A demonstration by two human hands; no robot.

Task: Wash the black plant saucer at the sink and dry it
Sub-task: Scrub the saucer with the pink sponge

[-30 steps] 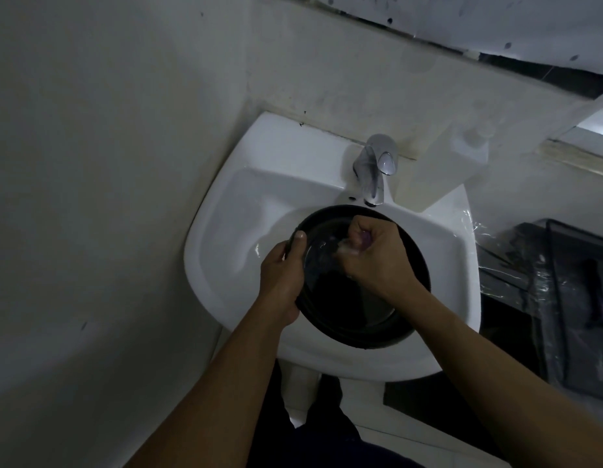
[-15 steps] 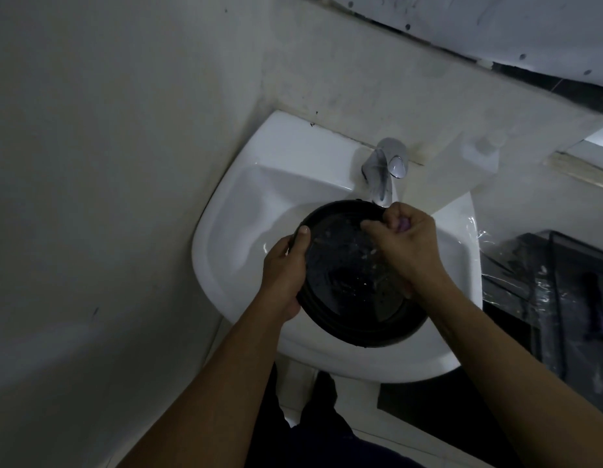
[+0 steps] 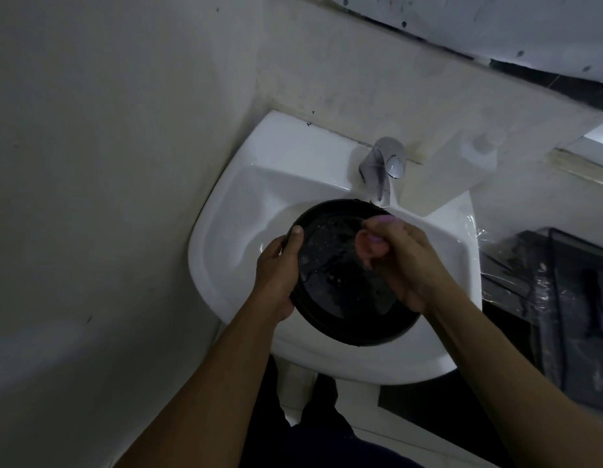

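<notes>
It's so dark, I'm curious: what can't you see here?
Head view:
- Drain of the sink: hidden under the saucer.
- What the right hand holds: blurred, only a purple bit shows.
- Dark things at the right edge: cut off, behind shiny plastic.

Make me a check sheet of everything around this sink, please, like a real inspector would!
Surface: white sink against the wall, with the faucet at its back.
Job's things: black saucer held over the basin; its inside looks wet and speckled.
Clutter: white bottle beside the faucet; dark plastic-wrapped things to the right.
Hands: left hand grips the saucer's left rim; right hand curls round a small purple thing, too blurred to name, over the saucer's inside.
Cables: nothing seen.
Surroundings: pale walls, dim light, no drying cloth in view.
</notes>
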